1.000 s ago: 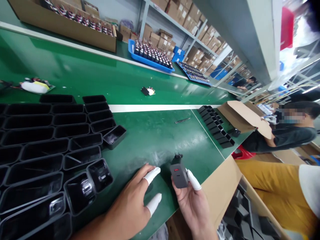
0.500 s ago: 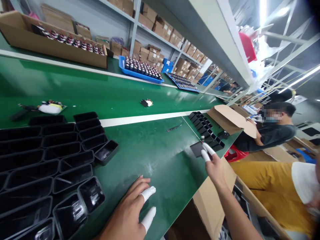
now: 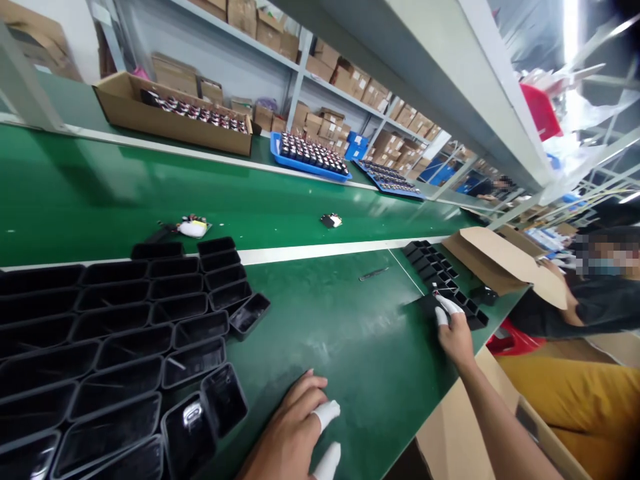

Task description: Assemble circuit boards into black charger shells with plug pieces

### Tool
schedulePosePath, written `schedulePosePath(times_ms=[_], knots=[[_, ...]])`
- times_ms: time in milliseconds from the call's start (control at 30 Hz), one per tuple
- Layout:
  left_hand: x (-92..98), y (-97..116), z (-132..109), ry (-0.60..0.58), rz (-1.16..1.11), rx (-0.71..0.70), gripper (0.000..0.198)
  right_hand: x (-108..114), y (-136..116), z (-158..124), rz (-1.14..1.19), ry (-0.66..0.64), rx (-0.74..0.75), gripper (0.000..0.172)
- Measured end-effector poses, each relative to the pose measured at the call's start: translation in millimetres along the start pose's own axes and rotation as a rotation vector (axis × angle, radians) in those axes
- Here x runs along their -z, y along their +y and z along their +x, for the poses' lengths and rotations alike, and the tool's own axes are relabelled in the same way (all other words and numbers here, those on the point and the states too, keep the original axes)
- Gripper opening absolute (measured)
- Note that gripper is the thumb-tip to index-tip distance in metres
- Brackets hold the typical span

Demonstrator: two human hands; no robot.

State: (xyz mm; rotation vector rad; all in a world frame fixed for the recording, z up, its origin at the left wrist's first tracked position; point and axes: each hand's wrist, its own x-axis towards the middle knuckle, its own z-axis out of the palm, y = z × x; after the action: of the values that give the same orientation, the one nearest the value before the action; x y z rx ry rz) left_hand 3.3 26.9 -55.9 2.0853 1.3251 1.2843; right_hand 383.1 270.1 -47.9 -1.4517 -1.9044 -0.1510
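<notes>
My left hand [image 3: 300,427] rests on the green workbench [image 3: 345,313], its fingers apart and nothing in them. White finger cots cover its thumb and forefinger. Out to the right, my right hand [image 3: 456,333], also in white finger cots, pinches a black plastic case [image 3: 424,307] by its near side. A small light-coloured part shows at the top of that case; what it is I cannot make out. Just beyond the fingers stand rows of small black cases [image 3: 433,263]. A thin dark tool, perhaps tweezers [image 3: 374,273], lies between the hands, farther back.
Many open black trays [image 3: 117,367] crowd the left side. Small electronic assemblies [image 3: 194,227] lie on the green strip behind. A carton [image 3: 175,127] and a blue tray [image 3: 310,157] of parts stand on the back ledge. A co-worker [image 3: 600,293] sits at right beside an open carton [image 3: 493,257].
My right hand has carried the black case up against the rows of small cases. My view has turned left, so the bench appears farther right. My left hand stays on the bench.
</notes>
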Motion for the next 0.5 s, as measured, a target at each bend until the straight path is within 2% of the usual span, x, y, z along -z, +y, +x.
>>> schedulePosePath(times_ms=[100, 233, 300, 367, 433, 500], knots=[[-16.7, -8, -6, 0.077, -0.067, -0.006, 0.033, -7, -3, 5, -0.023, 0.018, 0.03, 0.038], [-24.3, -13, -9, 0.076, -0.056, -0.045, 0.024, -16, -20, 8, -0.035, 0.027, 0.039, 0.043], [-25.0, -15, -9, 0.029, -0.006, -0.062, 0.016, -13, -36, 10, -0.041, 0.059, 0.032, 0.049], [-26.5, -16, -10, -0.029, 0.03, -0.04, 0.007, -8, -57, 13, -0.046, 0.126, 0.023, 0.056], [-28.9, -17, -12, -0.057, 0.039, 0.007, 0.01, -6, -86, 19, -0.027, 0.156, 0.049, 0.057], [-30.2, -15, -13, -0.058, 0.039, 0.065, 0.014, -14, -124, 29, 0.036, 0.057, 0.142, 0.049]])
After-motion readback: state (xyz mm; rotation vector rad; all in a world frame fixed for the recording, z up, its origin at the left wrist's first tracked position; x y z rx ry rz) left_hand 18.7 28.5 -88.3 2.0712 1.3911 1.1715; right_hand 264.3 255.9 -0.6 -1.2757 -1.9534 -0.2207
